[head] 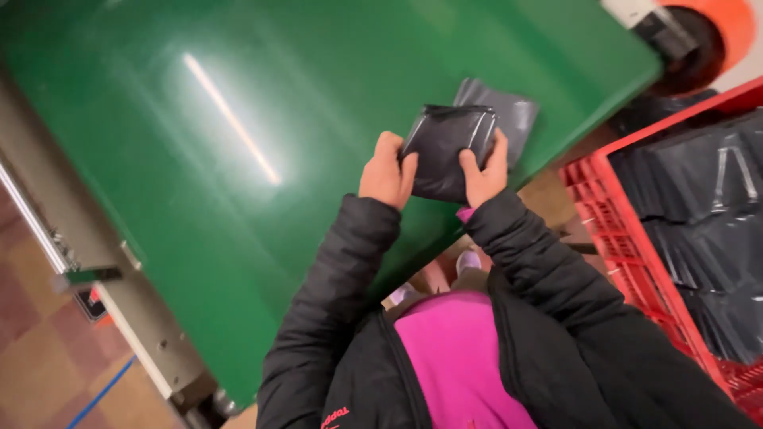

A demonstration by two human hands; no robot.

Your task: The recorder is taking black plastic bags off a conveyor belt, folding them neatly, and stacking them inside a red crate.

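Head view, looking down. Both hands meet just above centre of the frame, over the lower right edge of the green table (238, 159). Between them: a black plastic packet (445, 151), glossy film, folded or stuffed into a squarish pad, held clear of the surface or barely above it; contact with the table cannot be told. Left hand (387, 171) sits at the packet's left edge, thumb laid on the top face, remaining fingers (380, 151) curled shut, seemingly around the edge and under. Right hand (486, 171) takes the right and lower edge, thumb pressed on the front face, fingers wrapped behind. So both hands are closed on the packet, pinching it from opposite sides. Judgement on handling: light, soft, compressible; film creases and shows highlights, so likely slick, inclined to slide between dry fingers; not fragile. Best hold appears to be across opposite edges with thumbs on the flat face, as here, or at a folded seam where the film is doubled. A second grey-black flat bag (509, 111) lies on the table just behind the packet, upper right of it, partly covered. Red plastic crate (612, 222) at right of frame, holding many similar dark bags (699, 183). Black jacket sleeves and a pink top fill the lower frame.
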